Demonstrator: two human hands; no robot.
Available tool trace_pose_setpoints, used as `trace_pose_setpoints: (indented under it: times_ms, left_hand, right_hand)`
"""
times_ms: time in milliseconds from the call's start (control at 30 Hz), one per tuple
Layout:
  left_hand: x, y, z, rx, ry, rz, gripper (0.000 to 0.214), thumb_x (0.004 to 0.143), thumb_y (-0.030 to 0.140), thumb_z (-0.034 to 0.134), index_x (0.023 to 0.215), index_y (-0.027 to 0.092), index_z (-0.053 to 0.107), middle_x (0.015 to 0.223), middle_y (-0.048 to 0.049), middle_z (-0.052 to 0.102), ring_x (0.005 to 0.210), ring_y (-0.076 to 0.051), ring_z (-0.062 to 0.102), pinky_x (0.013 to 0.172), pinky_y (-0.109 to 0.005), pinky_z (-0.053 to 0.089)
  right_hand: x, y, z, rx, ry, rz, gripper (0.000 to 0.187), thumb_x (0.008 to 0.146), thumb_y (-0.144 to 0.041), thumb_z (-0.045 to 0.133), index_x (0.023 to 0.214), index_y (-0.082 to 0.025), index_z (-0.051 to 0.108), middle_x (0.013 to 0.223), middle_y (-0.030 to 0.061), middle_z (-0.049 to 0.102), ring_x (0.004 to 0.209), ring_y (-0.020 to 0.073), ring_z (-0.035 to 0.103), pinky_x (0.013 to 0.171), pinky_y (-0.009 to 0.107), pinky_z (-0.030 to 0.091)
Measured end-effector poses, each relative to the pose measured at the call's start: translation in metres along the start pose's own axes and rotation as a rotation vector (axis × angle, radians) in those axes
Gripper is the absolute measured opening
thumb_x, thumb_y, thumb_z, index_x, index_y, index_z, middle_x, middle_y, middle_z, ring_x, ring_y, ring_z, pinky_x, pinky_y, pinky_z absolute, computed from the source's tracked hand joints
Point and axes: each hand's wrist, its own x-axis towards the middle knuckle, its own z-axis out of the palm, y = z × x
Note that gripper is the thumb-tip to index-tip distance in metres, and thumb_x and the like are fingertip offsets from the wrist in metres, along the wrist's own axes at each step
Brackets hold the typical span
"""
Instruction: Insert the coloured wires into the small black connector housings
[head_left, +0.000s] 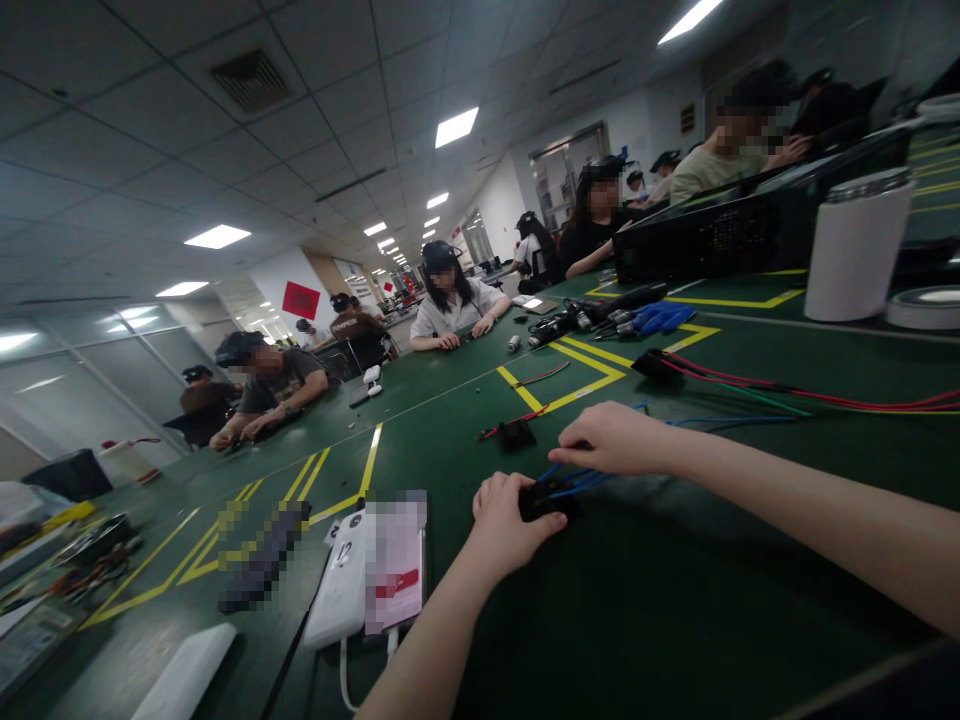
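My left hand is closed around a small black connector block resting on the green table. My right hand pinches the blue wires that run out of that block, fingers pressed together just above it. A second black connector with a red wire lies a little beyond my hands. More blue wire trails off to the right.
A white power bank and a phone lie left of my hands. Red and black cables, a white cylinder, blue-handled tools and a black box sit to the right. Several other people work along the table.
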Motion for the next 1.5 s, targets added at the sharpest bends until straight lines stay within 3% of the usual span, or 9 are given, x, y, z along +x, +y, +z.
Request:
trace_pose_setpoints:
  times_ms: [100, 333, 667, 933, 1167, 1267, 1333, 1500]
  left_hand:
    - [0.0009, -0.0005, 0.001, -0.005, -0.002, 0.003, 0.044, 0.071, 0.051, 0.064, 0.106, 0.024, 0.057, 0.106, -0.0035, 0.053, 0.107, -0.025, 0.045, 0.095, -0.037, 0.034]
    - [0.0014, -0.0003, 0.0006, -0.005, -0.017, 0.01, 0.045, 0.072, 0.052, 0.063, 0.107, 0.025, 0.056, 0.108, -0.0036, 0.052, 0.108, -0.025, 0.045, 0.094, -0.037, 0.035]
    - [0.0012, -0.0014, 0.0004, -0.007, -0.005, 0.009, 0.045, 0.071, 0.053, 0.063, 0.106, 0.025, 0.056, 0.107, -0.0037, 0.052, 0.107, -0.025, 0.045, 0.094, -0.038, 0.035]
    - [0.0018, 0.0005, -0.0003, -0.004, -0.015, -0.002, 0.045, 0.072, 0.051, 0.063, 0.107, 0.025, 0.056, 0.107, -0.0036, 0.052, 0.108, -0.025, 0.045, 0.095, -0.037, 0.035]
    - [0.0, 0.0008, 0.0019, 0.001, -0.005, 0.005, 0.044, 0.072, 0.05, 0.064, 0.106, 0.024, 0.056, 0.107, -0.0035, 0.052, 0.108, -0.024, 0.045, 0.095, -0.037, 0.035]
    - [0.0003, 0.0015, 0.001, 0.007, -0.007, -0.002, 0.043, 0.072, 0.049, 0.065, 0.105, 0.024, 0.057, 0.107, -0.0042, 0.053, 0.108, -0.025, 0.045, 0.096, -0.037, 0.034]
    - [0.0007, 0.0017, 0.0004, 0.006, -0.008, -0.003, 0.043, 0.072, 0.05, 0.064, 0.105, 0.024, 0.057, 0.107, -0.0041, 0.053, 0.108, -0.025, 0.045, 0.095, -0.036, 0.034]
    - [0.0015, 0.001, 0.0001, 0.019, -0.022, 0.0, 0.046, 0.073, 0.054, 0.062, 0.108, 0.026, 0.056, 0.109, -0.0037, 0.052, 0.109, -0.025, 0.045, 0.095, -0.036, 0.035]
  right_hand:
    - [0.0005, 0.0004, 0.0004, -0.013, 0.009, -0.005, 0.045, 0.089, -0.046, 0.036, 0.066, -0.019, 0.064, 0.059, 0.0042, 0.06, 0.056, 0.0147, 0.052, 0.051, 0.027, 0.023]
    - [0.0027, 0.0073, 0.002, 0.065, -0.212, 0.076, 0.043, 0.086, -0.049, 0.038, 0.074, -0.02, 0.067, 0.069, 0.0049, 0.064, 0.06, 0.016, 0.054, 0.051, 0.026, 0.027]
    - [-0.0002, 0.0025, 0.0013, -0.046, 0.007, -0.016, 0.046, 0.09, -0.046, 0.035, 0.069, -0.02, 0.066, 0.062, 0.0048, 0.062, 0.059, 0.016, 0.054, 0.052, 0.027, 0.024]
    - [0.0031, 0.0095, 0.0062, 0.024, -0.217, 0.059, 0.044, 0.087, -0.05, 0.037, 0.073, -0.021, 0.067, 0.07, 0.0047, 0.065, 0.061, 0.0166, 0.055, 0.051, 0.026, 0.026]
    - [-0.001, 0.003, 0.0028, -0.107, 0.035, -0.032, 0.045, 0.09, -0.045, 0.036, 0.065, -0.019, 0.063, 0.061, 0.0043, 0.062, 0.058, 0.0154, 0.054, 0.051, 0.027, 0.022]
    - [-0.0019, 0.0005, 0.0013, -0.127, 0.076, -0.049, 0.045, 0.091, -0.044, 0.036, 0.065, -0.019, 0.063, 0.062, 0.0047, 0.062, 0.059, 0.0153, 0.054, 0.052, 0.027, 0.023]
    - [-0.0015, 0.0013, 0.0009, -0.109, 0.039, -0.036, 0.043, 0.09, -0.044, 0.037, 0.067, -0.019, 0.064, 0.062, 0.0047, 0.062, 0.059, 0.0156, 0.054, 0.052, 0.027, 0.023]
    - [0.0007, 0.0067, 0.0009, 0.039, -0.21, 0.046, 0.041, 0.087, -0.048, 0.039, 0.073, -0.02, 0.066, 0.067, 0.004, 0.063, 0.059, 0.0156, 0.053, 0.05, 0.026, 0.026]
